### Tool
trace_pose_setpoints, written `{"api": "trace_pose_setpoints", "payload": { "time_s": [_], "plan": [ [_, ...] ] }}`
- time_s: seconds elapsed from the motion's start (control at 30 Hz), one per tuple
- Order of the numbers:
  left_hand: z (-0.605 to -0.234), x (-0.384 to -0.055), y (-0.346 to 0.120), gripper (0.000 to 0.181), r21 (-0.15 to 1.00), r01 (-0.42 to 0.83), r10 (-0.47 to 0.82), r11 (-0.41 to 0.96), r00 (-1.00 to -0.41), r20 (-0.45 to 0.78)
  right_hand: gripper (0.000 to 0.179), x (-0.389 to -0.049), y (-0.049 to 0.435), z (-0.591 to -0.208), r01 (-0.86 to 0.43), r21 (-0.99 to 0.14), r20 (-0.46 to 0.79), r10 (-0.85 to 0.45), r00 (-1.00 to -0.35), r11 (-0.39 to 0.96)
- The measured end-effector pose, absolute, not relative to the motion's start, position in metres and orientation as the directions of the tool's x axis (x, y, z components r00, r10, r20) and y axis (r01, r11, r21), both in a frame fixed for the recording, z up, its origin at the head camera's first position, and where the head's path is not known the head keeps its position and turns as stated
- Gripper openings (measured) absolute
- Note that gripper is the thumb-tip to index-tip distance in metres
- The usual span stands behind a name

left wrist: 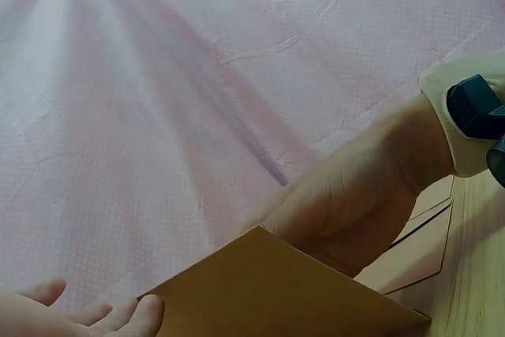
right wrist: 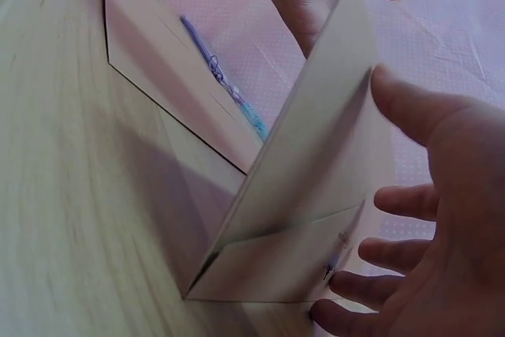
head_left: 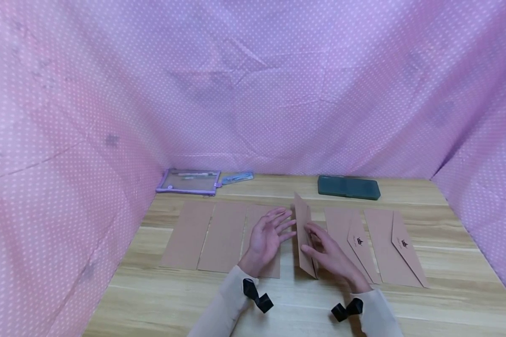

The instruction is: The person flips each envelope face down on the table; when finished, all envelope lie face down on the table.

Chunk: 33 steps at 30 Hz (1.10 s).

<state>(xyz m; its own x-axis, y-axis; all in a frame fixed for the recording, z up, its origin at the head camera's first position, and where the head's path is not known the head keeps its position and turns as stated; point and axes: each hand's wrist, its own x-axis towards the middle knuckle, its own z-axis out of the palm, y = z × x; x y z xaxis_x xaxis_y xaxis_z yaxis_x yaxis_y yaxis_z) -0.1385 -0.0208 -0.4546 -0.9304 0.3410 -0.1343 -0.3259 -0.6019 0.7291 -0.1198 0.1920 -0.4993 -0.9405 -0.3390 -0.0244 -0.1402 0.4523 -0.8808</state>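
A brown paper envelope [head_left: 302, 238] stands tipped up on its long edge between the two hands. My left hand [head_left: 264, 238] is on its plain side, palm turned up, fingers extended and tips close to the paper. On the flap side is my right hand [head_left: 330, 255], fingers spread. In the right wrist view, the right thumb [right wrist: 414, 108] rests against the envelope's face and the fingertips are near its flap [right wrist: 276, 262]. Two envelopes [head_left: 339, 224] with crown-printed flaps lie on the right. Several brown envelopes [head_left: 223, 236] lie flat with plain faces up on the left.
A purple-edged clear pouch [head_left: 189, 187] with pens and a blue item [head_left: 237, 178] lie at the table's back left. A dark green case [head_left: 348, 187] lies at the back right. Pink dotted cloth [head_left: 253, 93] surrounds the wooden table [head_left: 160, 304].
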Motion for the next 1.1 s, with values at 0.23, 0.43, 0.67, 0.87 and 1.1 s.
{"api": "trace_pose_setpoints", "payload": {
  "time_s": [0.23,0.43,0.67,0.87,1.1],
  "plan": [
    [-0.452,-0.139,-0.017,0.035,0.732,-0.328,0.356,-0.597,-0.926,-0.124,0.071,-0.119,0.192,-0.496,-0.152,-0.910,0.006,-0.355,-0.935,0.385],
    [-0.452,-0.139,-0.012,0.035,0.729,-0.327,0.381,-0.601,-0.919,-0.098,0.073,-0.118,0.193,-0.498,-0.194,-0.916,0.050,-0.378,-0.924,0.352],
    [-0.451,-0.138,-0.007,0.037,0.755,-0.314,0.396,-0.575,-0.915,-0.078,0.078,-0.119,0.193,-0.498,-0.191,-0.922,0.048,-0.393,-0.918,0.335],
    [-0.451,-0.137,-0.004,0.036,0.755,-0.317,0.408,-0.574,-0.910,-0.072,0.075,-0.118,0.195,-0.498,-0.254,-0.910,0.095,-0.428,-0.899,0.329],
    [-0.452,-0.135,0.000,0.037,0.749,-0.329,0.412,-0.575,-0.907,-0.082,0.073,-0.118,0.195,-0.496,-0.298,-0.900,0.132,-0.451,-0.883,0.318]
  ]
}}
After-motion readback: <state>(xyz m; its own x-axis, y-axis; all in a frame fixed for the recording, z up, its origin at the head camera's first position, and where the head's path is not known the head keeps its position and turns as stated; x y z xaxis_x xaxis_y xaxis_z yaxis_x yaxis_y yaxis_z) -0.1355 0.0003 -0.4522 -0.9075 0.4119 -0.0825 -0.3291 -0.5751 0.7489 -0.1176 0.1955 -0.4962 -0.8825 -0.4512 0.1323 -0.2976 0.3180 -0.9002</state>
